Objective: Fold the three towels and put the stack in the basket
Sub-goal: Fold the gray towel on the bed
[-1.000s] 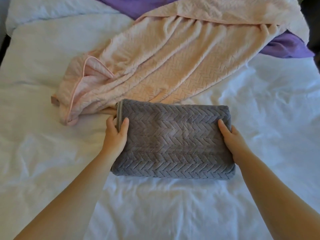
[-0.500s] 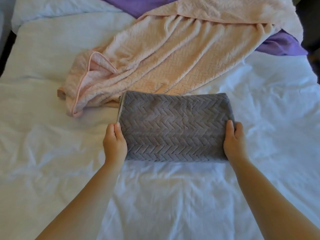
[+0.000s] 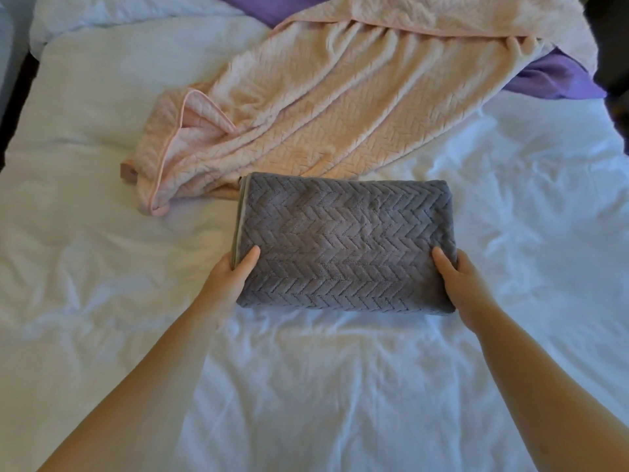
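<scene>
A grey towel [image 3: 343, 243] with a herringbone weave lies folded into a thick rectangle in the middle of the bed. My left hand [image 3: 231, 277] grips its near left corner, thumb on top. My right hand [image 3: 463, 284] grips the near right corner the same way. Behind it a pink towel [image 3: 323, 107] of the same weave lies unfolded and rumpled, running from the far right to the left. A purple towel [image 3: 558, 76] shows partly from under the pink one at the far right and top. No basket is in view.
Everything rests on a white, wrinkled bedsheet [image 3: 102, 284]. The bed's dark left edge [image 3: 20, 97] and right edge [image 3: 616, 107] show at the frame's sides.
Both hands slid from the towel's side edges toward its near corners. The grey towel stays folded in roughly the same place, just in front of the pink towel.
</scene>
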